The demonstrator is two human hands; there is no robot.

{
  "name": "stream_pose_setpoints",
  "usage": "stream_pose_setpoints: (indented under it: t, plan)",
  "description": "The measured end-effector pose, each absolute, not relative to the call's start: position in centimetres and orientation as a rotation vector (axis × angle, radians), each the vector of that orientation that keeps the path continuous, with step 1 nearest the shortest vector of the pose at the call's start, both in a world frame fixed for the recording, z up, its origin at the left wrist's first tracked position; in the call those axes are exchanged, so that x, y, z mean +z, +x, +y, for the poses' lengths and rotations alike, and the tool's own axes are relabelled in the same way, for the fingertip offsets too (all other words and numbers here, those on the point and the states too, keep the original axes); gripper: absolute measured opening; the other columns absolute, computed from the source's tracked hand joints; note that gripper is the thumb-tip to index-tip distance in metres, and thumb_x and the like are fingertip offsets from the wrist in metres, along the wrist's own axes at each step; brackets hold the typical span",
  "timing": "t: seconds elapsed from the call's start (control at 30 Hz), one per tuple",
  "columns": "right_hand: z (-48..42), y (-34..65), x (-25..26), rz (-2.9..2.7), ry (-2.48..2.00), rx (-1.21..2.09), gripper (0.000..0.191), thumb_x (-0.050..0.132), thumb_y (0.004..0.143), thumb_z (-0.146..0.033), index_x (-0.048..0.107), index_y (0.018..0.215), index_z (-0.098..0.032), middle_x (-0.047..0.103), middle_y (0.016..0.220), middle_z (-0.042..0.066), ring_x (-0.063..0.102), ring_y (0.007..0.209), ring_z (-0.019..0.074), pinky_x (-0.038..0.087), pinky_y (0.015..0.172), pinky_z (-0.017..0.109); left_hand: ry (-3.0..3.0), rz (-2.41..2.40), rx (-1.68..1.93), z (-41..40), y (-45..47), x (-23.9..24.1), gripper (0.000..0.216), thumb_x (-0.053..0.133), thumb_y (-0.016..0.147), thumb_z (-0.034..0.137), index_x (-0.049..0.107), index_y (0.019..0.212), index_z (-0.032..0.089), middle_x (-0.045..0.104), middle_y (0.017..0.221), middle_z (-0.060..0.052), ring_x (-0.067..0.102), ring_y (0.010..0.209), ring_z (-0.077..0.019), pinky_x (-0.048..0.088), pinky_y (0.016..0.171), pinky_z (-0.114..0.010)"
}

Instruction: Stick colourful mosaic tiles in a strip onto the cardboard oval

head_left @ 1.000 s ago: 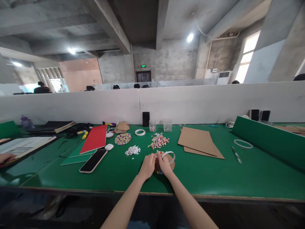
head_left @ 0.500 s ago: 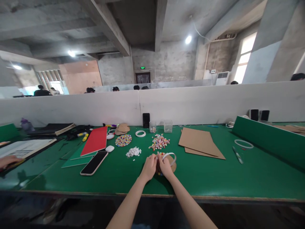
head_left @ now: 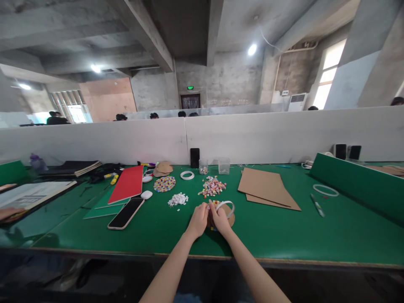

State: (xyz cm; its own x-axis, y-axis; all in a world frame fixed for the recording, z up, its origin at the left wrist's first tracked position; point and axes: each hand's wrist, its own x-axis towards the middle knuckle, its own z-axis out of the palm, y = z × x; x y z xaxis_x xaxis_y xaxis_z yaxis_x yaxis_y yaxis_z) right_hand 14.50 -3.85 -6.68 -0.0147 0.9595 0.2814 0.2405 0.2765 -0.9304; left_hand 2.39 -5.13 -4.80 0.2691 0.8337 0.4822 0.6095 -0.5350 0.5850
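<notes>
My left hand (head_left: 198, 220) and my right hand (head_left: 220, 220) meet over a round cardboard disc (head_left: 229, 217) partly covered with small coloured tiles. Both hands are closed with fingertips pinched together at the disc's near left part; what they pinch is too small to name. A white tape ring (head_left: 225, 205) rests on the disc beside my right hand. Just beyond lie a heap of coloured tiles (head_left: 212, 187) and a smaller heap of white bits (head_left: 178, 199).
On the green table (head_left: 284, 235): a finished mosaic disc (head_left: 164, 184), another tape ring (head_left: 187, 175), two clear cups (head_left: 222, 166), cardboard sheets (head_left: 267, 188), a phone (head_left: 126, 213), a red board (head_left: 126, 184), a white earbud case (head_left: 146, 194). Another person's hand (head_left: 9, 213) shows at far left.
Hands stay pinched over the disc with only slight finger shifts. The view moved a little.
</notes>
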Motion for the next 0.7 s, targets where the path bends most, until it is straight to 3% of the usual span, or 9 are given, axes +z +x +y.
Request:
stream_pose_setpoints:
  t: [0.7]
  plan:
    - [-3.86, 14.64, -6.94, -1.520, -1.199, 0.843, 0.027, 0.053, 0.090, -0.031, 0.056, 0.112, -0.016, 0.059, 0.112, 0.007, 0.060, 0.092, 0.0204, 0.051, 0.078, 0.039, 2.183, 1.365, 1.131, -4.71, 2.34, -5.08, 0.022, 0.049, 0.091, 0.032, 0.058, 0.097, 0.013, 0.061, 0.090, -0.004, 0.060, 0.078, -0.0149, 0.051, 0.071, -0.034]
